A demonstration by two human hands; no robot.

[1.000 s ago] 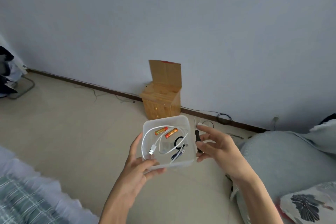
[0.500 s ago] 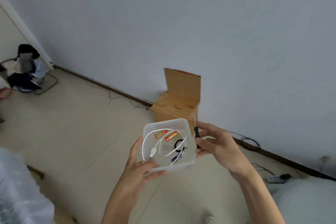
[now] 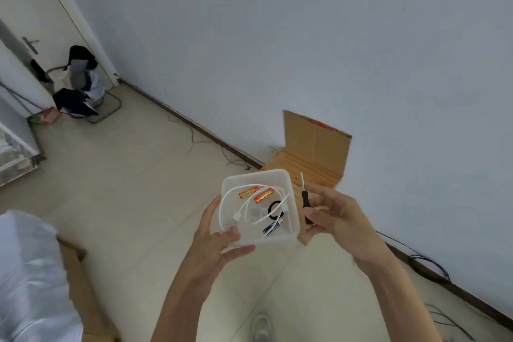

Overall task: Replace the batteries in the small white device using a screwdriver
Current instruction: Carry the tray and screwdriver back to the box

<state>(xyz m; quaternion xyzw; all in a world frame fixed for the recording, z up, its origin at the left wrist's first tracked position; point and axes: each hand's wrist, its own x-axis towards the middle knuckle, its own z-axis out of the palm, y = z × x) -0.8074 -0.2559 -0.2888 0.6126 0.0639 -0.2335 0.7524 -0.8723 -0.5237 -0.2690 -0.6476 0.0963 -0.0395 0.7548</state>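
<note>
Just beside the right wall of the translucent container [image 3: 256,175], the screwdriver [image 3: 305,203] is pinched by its black handle between the thumb and fingertips of the right hand [image 3: 337,216]. Its long axis is held nearly upright, with the thin metal shaft pointing up and away from the person. It is judged light and stiff, and best taken at the handle (the fine tip could slip). Inside the container, two orange batteries [image 3: 255,193] and a blue battery [image 3: 273,226], small and likely to roll, are seen beside a white USB cable [image 3: 236,215]. The container's near left corner is gripped by the left hand [image 3: 211,247]. The small white device cannot be made out.
</note>
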